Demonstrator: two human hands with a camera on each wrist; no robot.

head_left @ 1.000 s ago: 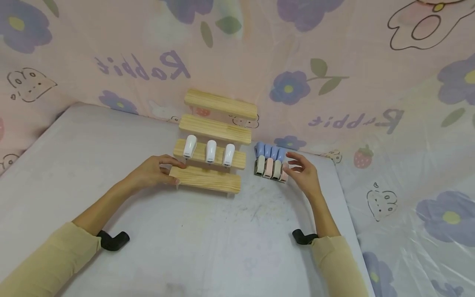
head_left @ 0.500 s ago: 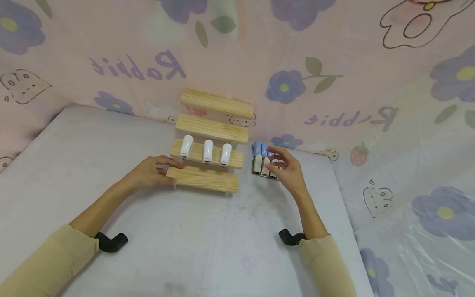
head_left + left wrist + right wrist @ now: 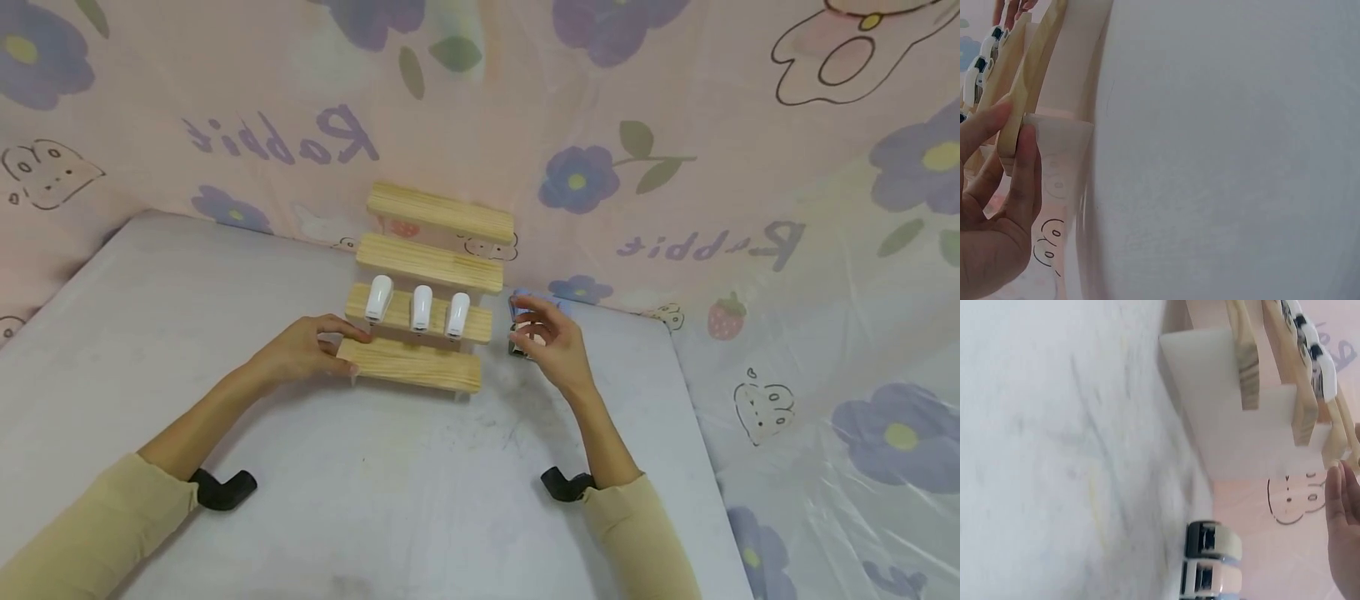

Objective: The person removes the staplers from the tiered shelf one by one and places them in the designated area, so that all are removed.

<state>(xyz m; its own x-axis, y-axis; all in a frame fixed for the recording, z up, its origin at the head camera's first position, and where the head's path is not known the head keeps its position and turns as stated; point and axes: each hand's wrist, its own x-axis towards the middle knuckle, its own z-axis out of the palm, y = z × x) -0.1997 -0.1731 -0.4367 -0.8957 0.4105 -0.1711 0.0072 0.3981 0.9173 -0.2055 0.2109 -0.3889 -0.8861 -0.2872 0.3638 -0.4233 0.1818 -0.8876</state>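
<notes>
A stepped rack of light wood boards [image 3: 408,364] stands toward the back of the table. My left hand [image 3: 303,350] pinches the left end of its lowest board; the left wrist view shows thumb and fingers [image 3: 1025,169] on either side of the wood. Three white staplers [image 3: 422,308] sit side by side on the second board from the bottom. Right of the rack, my right hand [image 3: 551,342] hovers over small staplers, fingers loosely bent, with nothing seen in its grasp. It hides most of them. The right wrist view shows a beige stapler [image 3: 1225,542] and a pink stapler [image 3: 1222,578].
Blue staplers [image 3: 558,307] show partly behind the right hand. Above the white staplers are two more boards [image 3: 431,260] with nothing on them. A patterned curtain [image 3: 465,108] hangs behind the white table [image 3: 405,500].
My right hand has moved left across the row of small staplers, from its right end toward the rack. The left hand keeps its hold on the board.
</notes>
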